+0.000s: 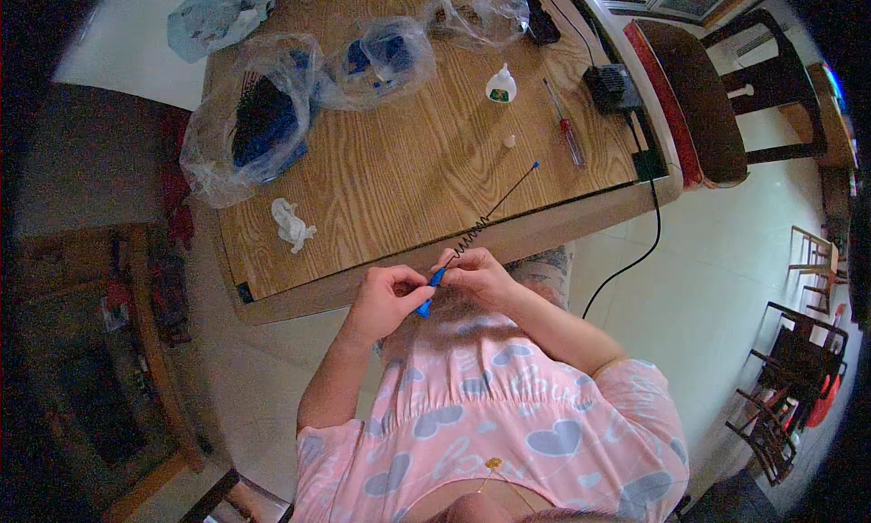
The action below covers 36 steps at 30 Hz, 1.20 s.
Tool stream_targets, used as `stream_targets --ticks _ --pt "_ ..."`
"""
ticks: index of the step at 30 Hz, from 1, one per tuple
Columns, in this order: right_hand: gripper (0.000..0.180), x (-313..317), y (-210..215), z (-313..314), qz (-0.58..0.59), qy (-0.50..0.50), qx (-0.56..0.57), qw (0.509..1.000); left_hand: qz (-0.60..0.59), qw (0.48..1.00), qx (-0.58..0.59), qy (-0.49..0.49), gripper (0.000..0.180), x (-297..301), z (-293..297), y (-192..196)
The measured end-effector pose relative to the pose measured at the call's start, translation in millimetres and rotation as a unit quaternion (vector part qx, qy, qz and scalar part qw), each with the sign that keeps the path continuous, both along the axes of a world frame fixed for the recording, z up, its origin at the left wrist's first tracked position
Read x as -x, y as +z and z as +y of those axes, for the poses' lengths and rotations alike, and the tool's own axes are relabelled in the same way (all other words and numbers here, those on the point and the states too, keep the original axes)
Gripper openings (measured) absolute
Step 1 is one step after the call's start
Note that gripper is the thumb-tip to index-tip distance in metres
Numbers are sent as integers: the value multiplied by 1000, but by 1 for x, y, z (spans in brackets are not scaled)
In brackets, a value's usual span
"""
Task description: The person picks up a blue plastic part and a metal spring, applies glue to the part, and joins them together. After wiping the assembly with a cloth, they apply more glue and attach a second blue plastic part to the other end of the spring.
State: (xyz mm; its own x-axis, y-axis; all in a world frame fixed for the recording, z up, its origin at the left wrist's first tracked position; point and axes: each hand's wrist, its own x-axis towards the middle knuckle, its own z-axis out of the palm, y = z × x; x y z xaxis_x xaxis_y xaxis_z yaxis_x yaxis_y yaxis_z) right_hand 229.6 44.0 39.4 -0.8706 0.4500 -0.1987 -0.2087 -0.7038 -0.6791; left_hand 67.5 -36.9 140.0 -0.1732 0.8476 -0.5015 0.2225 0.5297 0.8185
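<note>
Just off the table's near edge, my left hand (392,298) pinches a small blue plastic piece (424,309) between thumb and fingers. Close against it, my right hand (475,276) grips the lower end of a thin black wire (470,238) where it meets the blue piece. The wire is coiled like a spring in its middle, then runs straight out over the table to a small blue tip (535,166). My fingers hide the exact joint between wire and blue piece.
On the wooden table (390,187) are a white squeeze bottle (501,85), a small white cap (510,141), a red-handled screwdriver (572,144), and crumpled tissue (292,225). Clear bags (213,171) hold blue and black parts. A black power adapter (611,88) trails its cord over the right edge.
</note>
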Motion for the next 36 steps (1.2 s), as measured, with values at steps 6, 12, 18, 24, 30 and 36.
stream_targets --ticks 6,12,18,24,30,36 --pt "15 1 -7 -2 -4 -2 7 1000 3 1000 5 -3 11 -1 1 2" --pt "13 1 1 0 -8 -1 26 1000 -7 1000 7 10 11 -1 -1 -3" --pt "14 0 3 1 -18 3 8 1000 -25 1000 12 6 11 1 -1 -4" --pt "15 0 -1 1 -16 9 -2 1000 -35 999 20 5 12 3 -1 -5" --pt "16 -2 10 5 -26 21 6 999 -17 1000 8 -11 12 2 3 3" --pt "16 -1 2 3 -1 14 3 1000 -35 999 13 4 12 2 2 -2"
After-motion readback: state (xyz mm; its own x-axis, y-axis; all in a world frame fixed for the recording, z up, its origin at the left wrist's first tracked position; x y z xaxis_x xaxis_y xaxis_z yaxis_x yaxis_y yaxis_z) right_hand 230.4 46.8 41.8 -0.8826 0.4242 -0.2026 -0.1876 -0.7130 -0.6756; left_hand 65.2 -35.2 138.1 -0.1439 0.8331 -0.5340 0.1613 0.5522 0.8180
